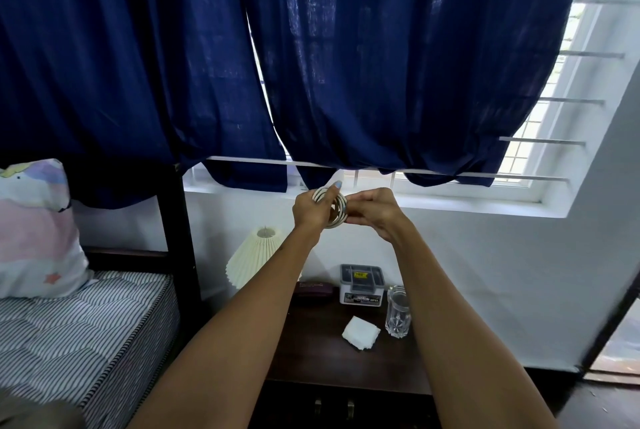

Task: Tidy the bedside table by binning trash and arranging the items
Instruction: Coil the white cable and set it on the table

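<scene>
Both hands are raised in front of the window sill, well above the table, with a coiled white cable [330, 207] between them. The left hand [310, 210] has its grip closed around the left side of the round coil, one finger with a pale blue nail laid over the top. The right hand [372, 210] pinches the coil's right edge, its grip narrow and closed on the loops; the fingertips are partly hidden, so which loop they hold cannot be told.

Below, the dark wooden table [311, 352] carries a crumpled white tissue [360, 332] near its middle, soft and squarish. Just right of it stands a clear ribbed glass [398, 311], upright. At the far edge sits a small grey-and-white plastic box [362, 285] with a yellow label on its lid, and left of that a flat dark maroon case [313, 289]. At the far left stands a cream pleated lamp shade [251, 257], cone-shaped.

To the left lies a bed with a mattress [83, 328] in a striped cover and a pastel pillow [36, 231] propped against the dark frame. Deep blue woven curtains [311, 58] hang over the barred window
</scene>
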A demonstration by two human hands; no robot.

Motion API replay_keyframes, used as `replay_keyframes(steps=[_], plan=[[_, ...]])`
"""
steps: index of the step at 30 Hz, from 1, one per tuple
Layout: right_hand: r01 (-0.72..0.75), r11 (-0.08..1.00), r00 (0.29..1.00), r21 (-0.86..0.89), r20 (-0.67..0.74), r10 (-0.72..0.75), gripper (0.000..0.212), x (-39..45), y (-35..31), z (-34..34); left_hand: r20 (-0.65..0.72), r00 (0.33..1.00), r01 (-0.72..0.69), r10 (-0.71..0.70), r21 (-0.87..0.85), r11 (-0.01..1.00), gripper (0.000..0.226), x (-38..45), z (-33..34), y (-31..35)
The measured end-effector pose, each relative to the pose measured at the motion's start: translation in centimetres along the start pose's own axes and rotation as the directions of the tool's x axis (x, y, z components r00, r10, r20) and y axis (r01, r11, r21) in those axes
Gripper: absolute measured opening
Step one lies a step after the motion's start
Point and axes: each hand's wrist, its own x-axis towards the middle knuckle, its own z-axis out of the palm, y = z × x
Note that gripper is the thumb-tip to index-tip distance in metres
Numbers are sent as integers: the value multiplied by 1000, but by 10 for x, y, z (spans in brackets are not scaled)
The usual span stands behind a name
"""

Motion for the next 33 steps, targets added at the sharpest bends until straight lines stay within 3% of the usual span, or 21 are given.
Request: replay_keyframes(steps=[7, 14, 18, 25, 28, 33], plan=[[37, 996, 998, -75, -50, -41, 3, 1, 2, 1, 41, 998, 55, -52, -68, 996, 44, 1, 1, 1], [70, 990, 983, -123, -162, -89, 20, 3, 6, 7, 50, 999, 9, -9, 11, 1000, 44, 0, 0, 0], [44, 999, 996, -22, -75, -46, 7, 3, 7, 5, 69, 996, 51, -49, -22, 998, 42, 5, -4, 1], [6, 994, 996, 108, 91, -16, 14, -2, 9, 1, 115, 984, 156, -139, -154, 976, 30, 10, -9, -8], [23, 999, 1000, 33, 20, -24, 13, -1, 13, 3, 132, 981, 158, -141, -124, 980, 33, 9, -8, -13], [77, 962, 989, -263, -100, -106, 12, 0, 14, 9, 112, 987, 125, -116, -78, 989, 31, 7, -4, -17]])
